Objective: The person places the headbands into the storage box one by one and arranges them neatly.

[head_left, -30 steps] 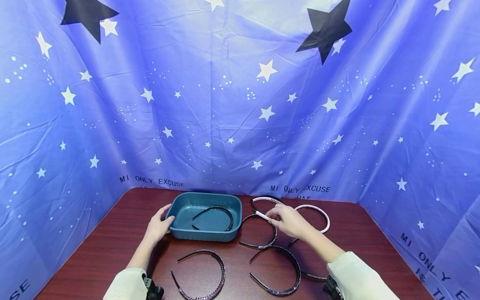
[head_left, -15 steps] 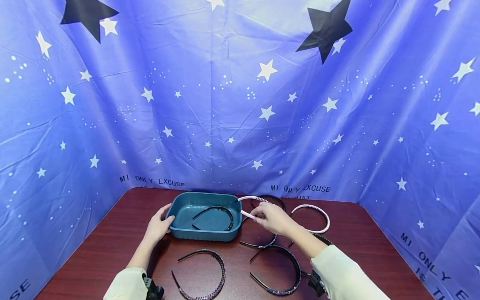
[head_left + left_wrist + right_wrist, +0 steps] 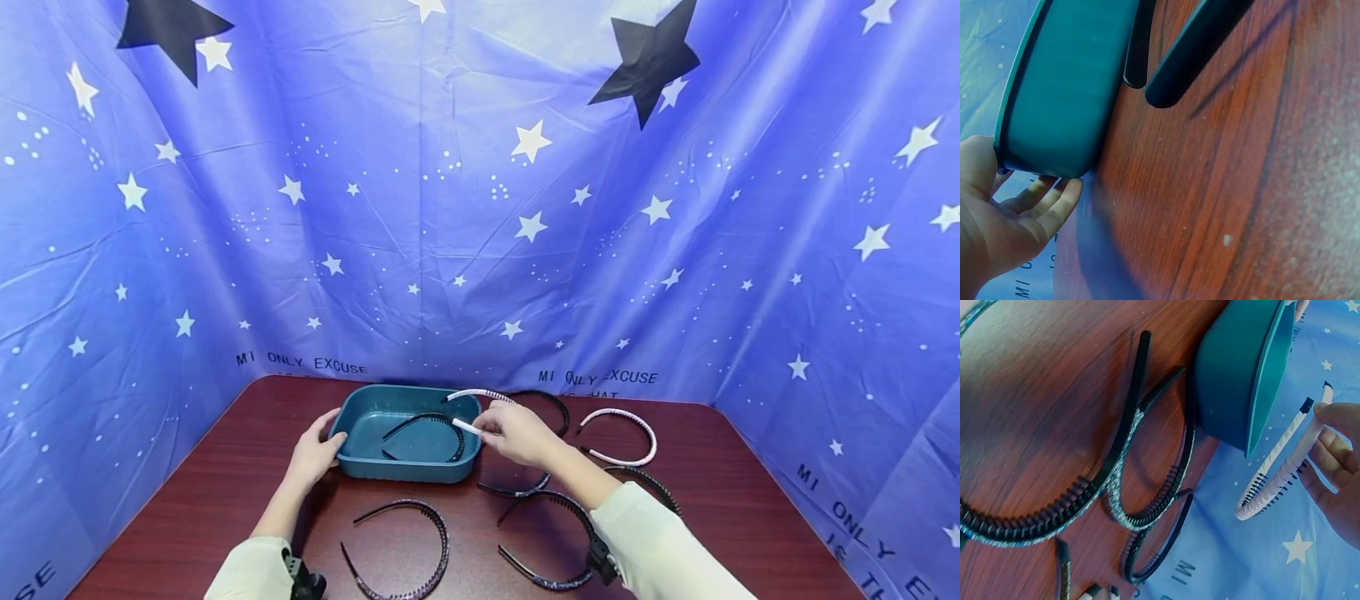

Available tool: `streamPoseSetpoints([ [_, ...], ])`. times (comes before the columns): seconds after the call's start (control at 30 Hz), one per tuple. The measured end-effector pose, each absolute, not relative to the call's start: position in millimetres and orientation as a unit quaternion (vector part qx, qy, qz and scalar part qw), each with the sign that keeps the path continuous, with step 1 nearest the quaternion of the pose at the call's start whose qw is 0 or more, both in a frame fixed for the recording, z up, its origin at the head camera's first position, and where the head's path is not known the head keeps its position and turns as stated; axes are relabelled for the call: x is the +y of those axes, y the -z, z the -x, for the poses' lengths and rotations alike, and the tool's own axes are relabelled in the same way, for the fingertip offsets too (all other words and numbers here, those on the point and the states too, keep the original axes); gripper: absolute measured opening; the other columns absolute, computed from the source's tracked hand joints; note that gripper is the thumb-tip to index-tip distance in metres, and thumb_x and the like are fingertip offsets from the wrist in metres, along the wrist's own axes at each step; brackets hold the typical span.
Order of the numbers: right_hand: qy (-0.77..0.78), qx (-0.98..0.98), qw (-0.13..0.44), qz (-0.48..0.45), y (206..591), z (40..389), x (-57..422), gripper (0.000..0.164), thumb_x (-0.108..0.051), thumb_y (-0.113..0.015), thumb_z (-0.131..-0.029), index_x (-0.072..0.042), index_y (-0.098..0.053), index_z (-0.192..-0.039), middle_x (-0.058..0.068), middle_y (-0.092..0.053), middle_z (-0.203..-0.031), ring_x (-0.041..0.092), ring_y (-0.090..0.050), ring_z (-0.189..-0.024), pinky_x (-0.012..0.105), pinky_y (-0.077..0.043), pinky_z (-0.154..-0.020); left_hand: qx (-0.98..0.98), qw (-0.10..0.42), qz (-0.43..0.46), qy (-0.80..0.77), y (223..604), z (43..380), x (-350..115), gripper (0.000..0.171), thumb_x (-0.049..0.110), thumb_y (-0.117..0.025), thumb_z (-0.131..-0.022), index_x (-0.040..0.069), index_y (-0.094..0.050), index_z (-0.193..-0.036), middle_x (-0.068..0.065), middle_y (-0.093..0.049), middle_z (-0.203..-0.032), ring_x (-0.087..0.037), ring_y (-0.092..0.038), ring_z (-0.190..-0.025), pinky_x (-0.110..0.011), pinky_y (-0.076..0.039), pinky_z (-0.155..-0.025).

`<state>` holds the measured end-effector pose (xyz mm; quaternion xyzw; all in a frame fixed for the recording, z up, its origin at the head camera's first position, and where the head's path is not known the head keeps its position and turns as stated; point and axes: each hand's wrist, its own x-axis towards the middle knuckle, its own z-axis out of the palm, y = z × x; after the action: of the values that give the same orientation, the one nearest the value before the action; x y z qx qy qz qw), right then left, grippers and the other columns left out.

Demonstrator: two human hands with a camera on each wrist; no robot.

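At the left end of a teal plastic basin (image 3: pixel 408 472), my left hand (image 3: pixel 318 448) grips the rim. The left wrist view shows the thumb (image 3: pixel 977 159) at the rim and the fingers against the outer wall. Inside the basin lies a black toothed headband (image 3: pixel 438 416). My right hand (image 3: pixel 521 435) pinches a pale pink headband (image 3: pixel 1272 489) between thumb and fingers. The headband's two ends reach over the basin's right side, above the black one. In the right wrist view it hangs clear of the table, its teeth on the inner side.
More headbands lie on the dark red table (image 3: pixel 247 433): a purple-speckled one (image 3: pixel 446 546) in front, a glittery one (image 3: pixel 557 586) front right, a black one (image 3: pixel 564 410) behind my right hand, a pale pink one (image 3: pixel 654 440) and a dark one (image 3: pixel 660 490) farther right. A blue star-patterned cloth (image 3: pixel 427 250) surrounds the table.
My right hand has carried the pale pink headband leftward, from the headbands at the right to over the basin's right side. My left hand has stayed on the basin.
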<state>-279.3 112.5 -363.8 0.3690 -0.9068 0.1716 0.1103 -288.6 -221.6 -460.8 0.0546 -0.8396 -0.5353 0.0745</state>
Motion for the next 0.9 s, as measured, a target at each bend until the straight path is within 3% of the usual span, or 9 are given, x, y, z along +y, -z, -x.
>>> streamPoseSetpoints([
  [0.4,-0.158,-0.908,0.09,-0.378,361.9,280.8,89.5,0.014,-0.014,-0.064,-0.085,-0.011,-0.073,-0.096,-0.004,-0.06,-0.081,0.007,-0.048,-0.071,0.02,-0.04,-0.064,-0.837,0.074,-0.057,0.54,459.3,286.8,-221.0,0.05,0.009,-0.05,-0.092,0.005,-0.037,-0.141,-0.033,-0.05,-0.122,-0.03,-0.063,-0.085,-0.039,-0.057,-0.067],
  [0.9,-0.146,-0.91,0.086,-0.379,367.0,278.3,53.4,0.015,-0.017,-0.065,-0.085,-0.015,-0.074,-0.097,-0.006,-0.059,-0.078,0.003,-0.046,-0.067,0.015,-0.037,-0.061,-0.84,0.076,-0.056,0.534,463.3,289.8,-222.1,0.05,0.01,-0.049,-0.092,0.006,-0.037,-0.141,-0.033,-0.049,-0.123,-0.031,-0.063,-0.088,-0.039,-0.057,-0.067],
])
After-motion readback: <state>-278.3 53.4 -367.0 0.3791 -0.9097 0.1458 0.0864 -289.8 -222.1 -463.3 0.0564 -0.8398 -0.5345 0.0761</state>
